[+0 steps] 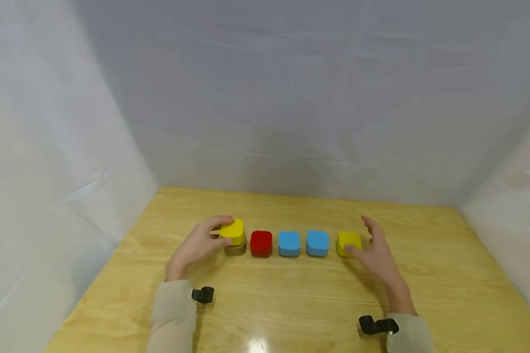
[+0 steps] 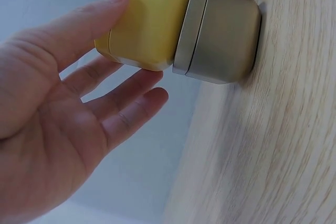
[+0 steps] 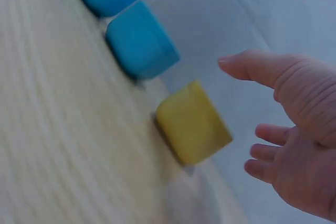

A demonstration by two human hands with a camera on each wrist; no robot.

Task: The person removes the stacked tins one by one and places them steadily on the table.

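Note:
A row of rounded blocks lies across the wooden table [image 1: 291, 304]. At its left end a yellow block [image 1: 234, 229] [image 2: 147, 22] sits on top of a gold block [image 1: 236, 249] [image 2: 220, 38]. My left hand [image 1: 205, 241] [image 2: 58, 108] pinches that yellow block: the thumb is on its near side and the forefinger reaches over its far edge, while the other fingers stay loose. Then come a red block [image 1: 261, 243], two blue blocks [image 1: 289, 243] [image 1: 317, 243] [image 3: 139, 45] and a second yellow block [image 1: 349, 242] [image 3: 191, 124]. My right hand [image 1: 374, 247] [image 3: 296, 129] hovers open just right of it, not touching.
White cloth walls [image 1: 265, 108] close in the table on the left, back and right. Bare wood lies behind the row and in front of it, down to my sleeves [image 1: 172, 314]. A black wrist camera mount [image 1: 202, 294] shows on each forearm.

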